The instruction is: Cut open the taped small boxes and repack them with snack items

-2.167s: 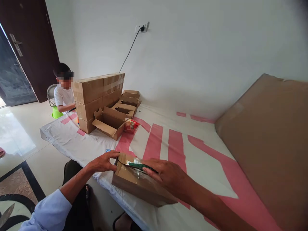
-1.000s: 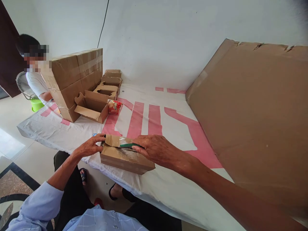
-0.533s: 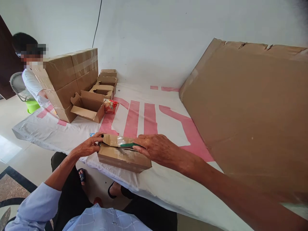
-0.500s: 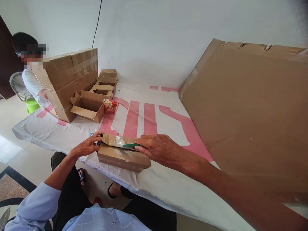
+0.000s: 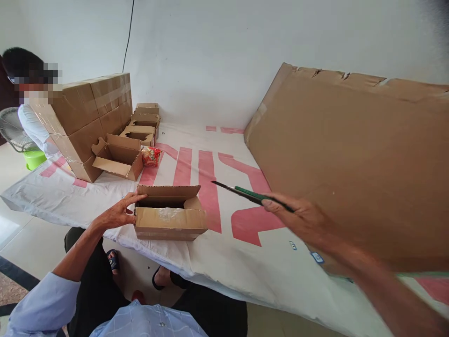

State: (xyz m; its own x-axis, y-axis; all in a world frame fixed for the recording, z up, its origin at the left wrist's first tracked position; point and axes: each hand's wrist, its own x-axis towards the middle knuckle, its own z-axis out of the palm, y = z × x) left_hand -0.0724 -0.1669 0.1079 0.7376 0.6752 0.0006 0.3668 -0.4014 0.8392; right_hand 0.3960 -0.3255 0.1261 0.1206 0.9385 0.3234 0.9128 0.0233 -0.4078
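A small cardboard box (image 5: 170,221) sits at the table's front edge with its long top flaps raised and a dark inside showing. A strip of clear tape clings to the near flap. My left hand (image 5: 117,211) grips the box's left end, fingers on the upper edge and thumb lower down. Off to the right, my right hand (image 5: 301,215) is closed round a green utility knife (image 5: 250,193), its dark blade out and pointing left, above the cloth and apart from the box.
Sealed cartons (image 5: 82,117) are stacked at the left, beside a row of open boxes (image 5: 121,157) and a red snack packet (image 5: 151,157). A large cardboard sheet (image 5: 351,173) leans at the right. White cloth (image 5: 217,262) with red markings covers the table. A person (image 5: 33,121) sits far left.
The box's flaps have come up, opening its top. My right hand has pulled the knife away from the box to the right, while my left hand stays on the left end.
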